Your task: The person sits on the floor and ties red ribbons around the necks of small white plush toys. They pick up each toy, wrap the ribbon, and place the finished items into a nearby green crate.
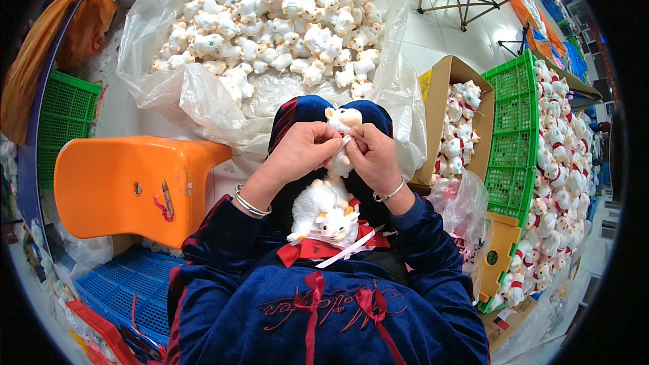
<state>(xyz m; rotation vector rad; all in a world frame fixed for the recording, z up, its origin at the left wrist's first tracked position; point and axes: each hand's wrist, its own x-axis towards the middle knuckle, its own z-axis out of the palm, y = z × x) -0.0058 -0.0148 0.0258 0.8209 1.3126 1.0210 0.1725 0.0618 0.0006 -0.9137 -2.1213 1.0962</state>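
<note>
Between my hands, above my lap, is a small white plush toy (343,119) with a cream snout. My left hand (302,152) and my right hand (373,157) are both closed in a pinch on a narrow pale ribbon (347,140) at the toy's neck. The fingers partly cover its body. Closer to me, more white plush toys (318,206) lie on my lap, one with small orange horns. Beneath them spread red ribbon pieces (307,251), and a loose white ribbon strip (350,247) lies across these.
Ahead, a big clear plastic bag (152,61) holds many white plush toys. An orange stool (128,189) with small snips (167,197) stands at left, a blue crate (132,284) behind it. At right are a cardboard box (437,105) and green crate (508,149), near plush toys with red ribbons.
</note>
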